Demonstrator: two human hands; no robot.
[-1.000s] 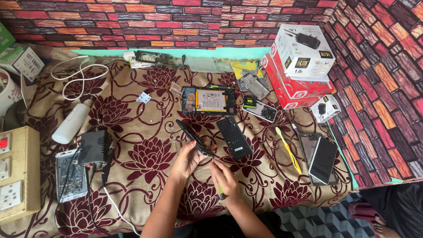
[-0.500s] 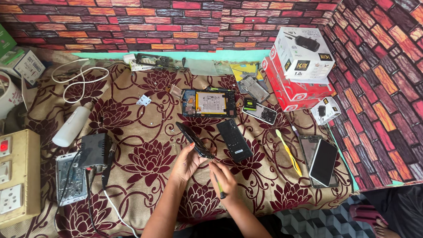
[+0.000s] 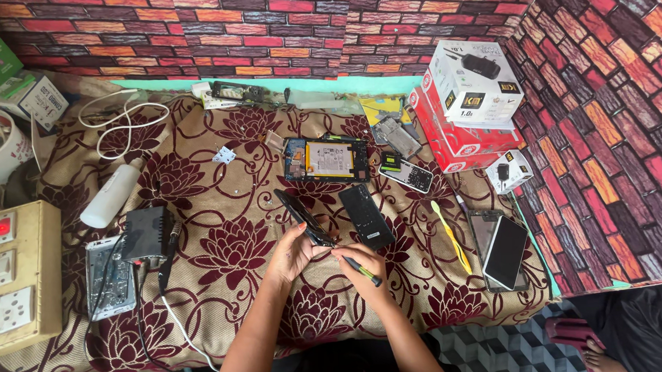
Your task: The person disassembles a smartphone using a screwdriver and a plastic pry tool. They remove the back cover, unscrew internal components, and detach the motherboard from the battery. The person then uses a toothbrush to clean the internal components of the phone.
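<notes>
Head view: left hand [image 3: 293,251] grips flat black phone [image 3: 302,217]; right hand [image 3: 364,265] grips slim screwdriver [image 3: 364,270].

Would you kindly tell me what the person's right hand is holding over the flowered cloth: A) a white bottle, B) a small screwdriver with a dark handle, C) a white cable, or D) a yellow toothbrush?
B: the right hand grips a small screwdriver with a dark handle, its tip at the dark phone part held by the left hand; the yellow toothbrush lies apart on the cloth.
</notes>
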